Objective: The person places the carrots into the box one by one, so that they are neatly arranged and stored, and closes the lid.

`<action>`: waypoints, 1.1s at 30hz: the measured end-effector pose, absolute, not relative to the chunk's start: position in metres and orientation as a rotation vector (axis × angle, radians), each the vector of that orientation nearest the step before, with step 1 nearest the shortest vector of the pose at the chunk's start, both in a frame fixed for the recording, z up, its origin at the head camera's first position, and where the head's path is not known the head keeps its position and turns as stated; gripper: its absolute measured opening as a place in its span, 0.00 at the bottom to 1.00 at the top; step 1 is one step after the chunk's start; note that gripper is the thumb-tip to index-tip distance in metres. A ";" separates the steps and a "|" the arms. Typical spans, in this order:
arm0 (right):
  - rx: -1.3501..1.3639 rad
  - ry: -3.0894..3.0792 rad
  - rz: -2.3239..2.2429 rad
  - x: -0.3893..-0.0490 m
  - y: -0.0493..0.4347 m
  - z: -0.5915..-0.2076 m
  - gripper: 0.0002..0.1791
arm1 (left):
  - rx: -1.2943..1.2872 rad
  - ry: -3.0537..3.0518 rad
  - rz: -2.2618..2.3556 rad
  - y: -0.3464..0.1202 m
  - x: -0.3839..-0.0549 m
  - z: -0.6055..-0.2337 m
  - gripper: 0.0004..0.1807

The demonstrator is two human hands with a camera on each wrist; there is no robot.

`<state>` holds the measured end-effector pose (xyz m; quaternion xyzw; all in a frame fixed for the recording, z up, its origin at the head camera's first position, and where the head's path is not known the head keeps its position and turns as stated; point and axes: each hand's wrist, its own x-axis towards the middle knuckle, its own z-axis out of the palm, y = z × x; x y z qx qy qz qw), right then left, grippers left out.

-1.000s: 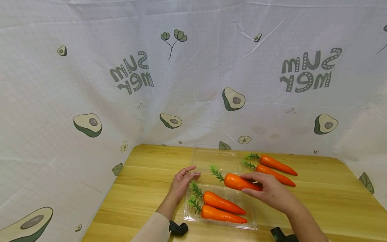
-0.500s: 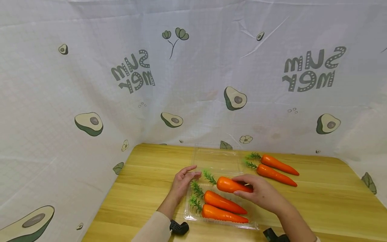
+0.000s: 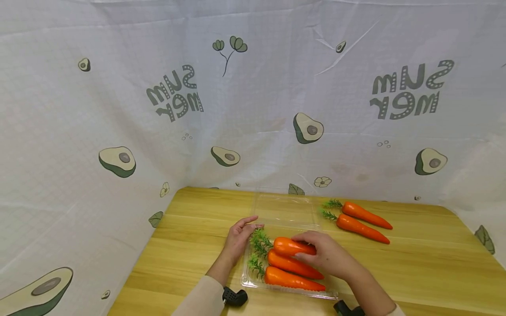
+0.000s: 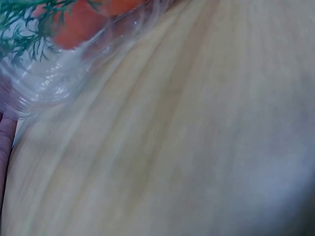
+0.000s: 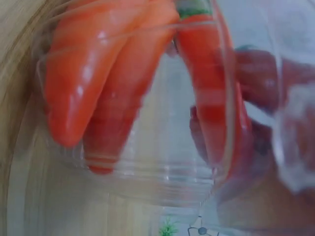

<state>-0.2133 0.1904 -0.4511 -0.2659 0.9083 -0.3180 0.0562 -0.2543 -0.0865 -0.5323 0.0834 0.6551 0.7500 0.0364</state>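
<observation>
My right hand [image 3: 327, 255] grips an orange carrot [image 3: 287, 246] with green leafy tops, low in the far side of a clear plastic clamshell box [image 3: 332, 295]. Two more carrots [image 3: 294, 279] lie side by side in the box, tops to the left. In the right wrist view, the gripped carrot [image 5: 204, 83] shows through the clear wall, fingers around it. My left hand [image 3: 237, 240] rests at the box's far left corner with its fingers extended. The left wrist view catches only a sliver of that hand, beside the clear wall [image 4: 54, 83].
The box's clear lid [image 3: 284, 210] lies folded back on the wooden table [image 3: 189, 245]. Two further carrots [image 3: 361, 228] lie at the back right. A white cloth [image 3: 253, 96] printed with avocados hangs behind and at the sides.
The right hand has moved left and down with its carrot, from above the box's far side to next to the other two carrots. The left hand has stayed in place.
</observation>
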 end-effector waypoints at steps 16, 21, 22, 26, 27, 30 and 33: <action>-0.873 2.735 -0.922 -0.216 0.176 -0.454 0.21 | 0.193 1.965 2.327 -0.087 -0.253 -0.531 0.22; -0.875 2.710 -0.924 -0.217 0.175 -0.456 0.22 | 0.180 2.044 2.315 -0.087 -0.252 -0.531 0.21; -0.875 2.709 -0.924 -0.217 0.175 -0.457 0.22 | 0.173 2.066 2.310 -0.087 -0.252 -0.531 0.21; -0.872 2.717 -0.927 -0.219 0.176 -0.461 0.22 | 0.169 2.094 2.307 -0.087 -0.253 -0.531 0.21; -0.872 2.722 -0.924 -0.220 0.176 -0.462 0.22 | 0.170 2.089 2.309 -0.087 -0.253 -0.531 0.21; -0.864 2.737 -0.916 -0.220 0.176 -0.464 0.22 | 0.192 2.062 2.323 -0.088 -0.253 -0.532 0.22; -0.848 2.751 -0.905 -0.221 0.176 -0.464 0.22 | 0.206 2.038 2.334 -0.088 -0.254 -0.533 0.22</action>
